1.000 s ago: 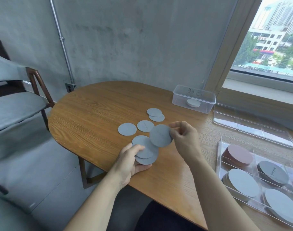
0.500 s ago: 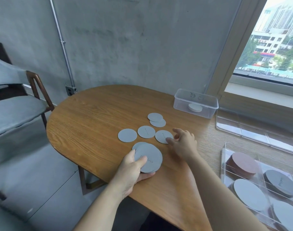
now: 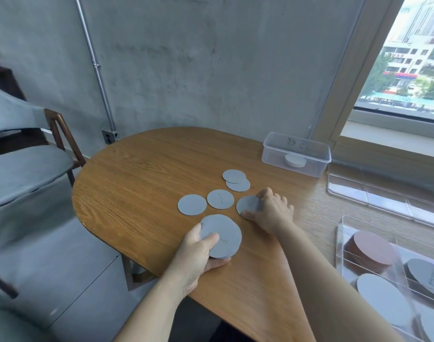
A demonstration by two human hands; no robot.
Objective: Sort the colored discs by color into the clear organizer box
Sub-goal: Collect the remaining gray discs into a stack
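Note:
My left hand (image 3: 198, 255) grips a stack of grey discs (image 3: 223, 233) just above the wooden table (image 3: 137, 188), thumb on top. My right hand (image 3: 270, 213) has its thumb and fingers around the edge of a single grey disc (image 3: 248, 204) lying flat on the table. Beyond it lie a plain grey disc (image 3: 192, 204), a grey disc with writing (image 3: 220, 199) and two overlapping grey discs (image 3: 235, 180). The clear organizer box (image 3: 341, 243) sits at the right, holding brown discs (image 3: 373, 250) and grey stacks (image 3: 381, 299) in separate compartments.
A small clear tub (image 3: 297, 154) with a white puck inside stands at the back by the window. The organizer's clear lid (image 3: 383, 198) lies flat to its right. A grey chair (image 3: 25, 169) stands left of the table, whose rounded edge is close to my left hand.
My right hand carried one grey disc from the stack down to the table and now holds it by its edge there. The left hand squared the stack.

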